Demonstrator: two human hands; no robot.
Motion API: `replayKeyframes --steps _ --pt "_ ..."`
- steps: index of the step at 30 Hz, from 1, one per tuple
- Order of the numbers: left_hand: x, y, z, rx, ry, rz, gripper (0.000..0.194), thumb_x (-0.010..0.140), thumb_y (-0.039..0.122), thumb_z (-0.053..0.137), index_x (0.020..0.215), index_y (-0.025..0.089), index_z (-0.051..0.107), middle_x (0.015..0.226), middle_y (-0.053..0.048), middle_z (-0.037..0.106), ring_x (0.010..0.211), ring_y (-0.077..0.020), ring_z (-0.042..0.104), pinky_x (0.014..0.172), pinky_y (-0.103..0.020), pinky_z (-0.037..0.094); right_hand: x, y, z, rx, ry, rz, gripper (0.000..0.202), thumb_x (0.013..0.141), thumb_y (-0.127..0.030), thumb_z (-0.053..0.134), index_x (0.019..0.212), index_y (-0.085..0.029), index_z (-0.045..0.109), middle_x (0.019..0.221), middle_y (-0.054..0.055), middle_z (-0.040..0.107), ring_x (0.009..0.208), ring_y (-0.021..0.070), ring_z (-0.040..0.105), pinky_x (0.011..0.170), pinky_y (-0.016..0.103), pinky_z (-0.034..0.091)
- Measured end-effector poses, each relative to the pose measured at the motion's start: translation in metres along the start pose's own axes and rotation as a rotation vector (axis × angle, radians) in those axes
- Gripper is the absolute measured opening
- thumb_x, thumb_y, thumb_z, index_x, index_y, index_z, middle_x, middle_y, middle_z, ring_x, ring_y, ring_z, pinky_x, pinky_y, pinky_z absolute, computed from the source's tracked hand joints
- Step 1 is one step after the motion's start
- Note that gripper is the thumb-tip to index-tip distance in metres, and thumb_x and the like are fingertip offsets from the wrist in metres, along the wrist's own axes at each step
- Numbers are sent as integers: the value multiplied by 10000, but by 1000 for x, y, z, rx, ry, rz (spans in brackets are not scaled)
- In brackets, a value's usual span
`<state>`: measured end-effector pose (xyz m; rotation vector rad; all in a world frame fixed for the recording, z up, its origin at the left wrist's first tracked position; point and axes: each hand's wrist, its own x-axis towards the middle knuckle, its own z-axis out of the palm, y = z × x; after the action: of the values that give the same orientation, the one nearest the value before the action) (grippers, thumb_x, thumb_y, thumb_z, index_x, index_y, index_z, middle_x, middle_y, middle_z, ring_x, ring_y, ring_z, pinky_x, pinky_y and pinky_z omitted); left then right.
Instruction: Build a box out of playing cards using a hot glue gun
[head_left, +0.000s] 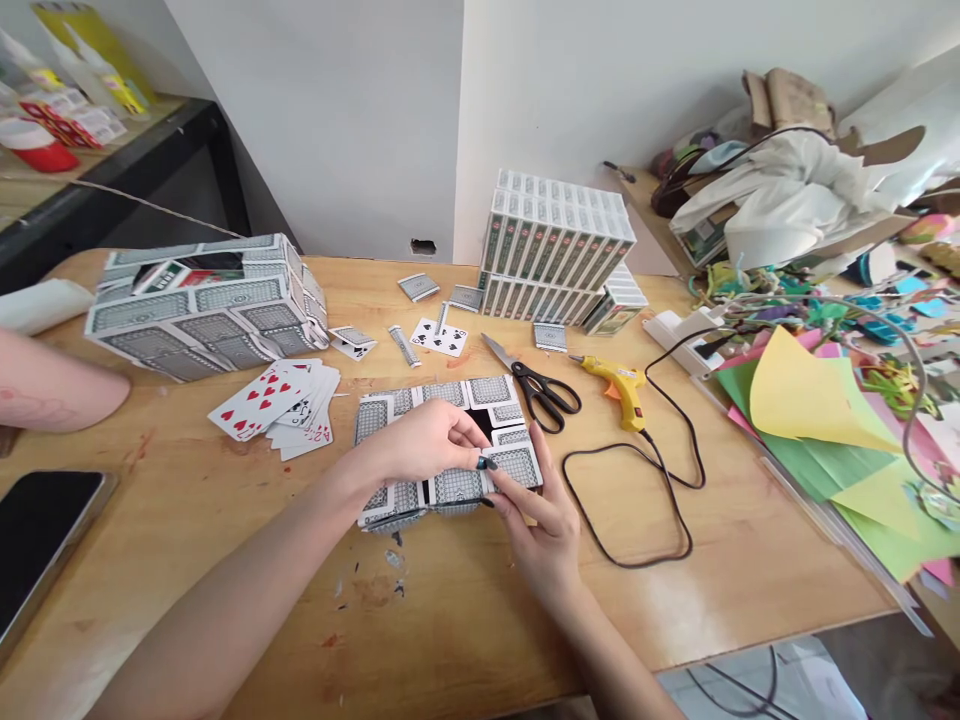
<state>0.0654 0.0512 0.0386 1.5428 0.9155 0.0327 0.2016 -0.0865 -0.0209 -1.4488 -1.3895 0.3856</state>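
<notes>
A flat-topped piece covered in grey-backed playing cards (390,410) lies on the wooden table in front of me, with a dark opening near its upper right. My left hand (431,440) reaches over its top, fingers bent, fingertips at a card edge by the opening. Its right edge is gripped by my right hand (544,510), with the thumb underneath and fingers on the top. The two hands' fingertips meet near the front right. Black scissors (551,395) lie partly open just beyond, and a yellow glue gun (622,388) rests to their right.
A card-covered box (210,310) stands at the back left, near loose playing cards (262,400). Stacked card packs (555,250) stand at the back. A phone (45,540) lies left, below another person's arm (60,385). Coloured paper (817,400) and a looped cable (566,500) are right.
</notes>
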Motion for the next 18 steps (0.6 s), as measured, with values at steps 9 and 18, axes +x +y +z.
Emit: replayKeyframes --steps 9,18 --pt "1 -2 0 51 22 -18 278 645 299 667 884 161 704 840 -47 726 762 -172 654 672 -257 476 24 14 -46 -105 125 52 375 852 -263 573 1224 -224 598 1338 109 539 1228 270 507 1012 494 409" --pt "0 -4 -1 64 5 14 252 665 289 648 888 180 687 837 -28 712 770 -162 648 664 -248 475 100 86 -93 -961 99 565 605 730 -557 590 1140 -113 562 1149 225 557 1146 376 445 894 509 377"
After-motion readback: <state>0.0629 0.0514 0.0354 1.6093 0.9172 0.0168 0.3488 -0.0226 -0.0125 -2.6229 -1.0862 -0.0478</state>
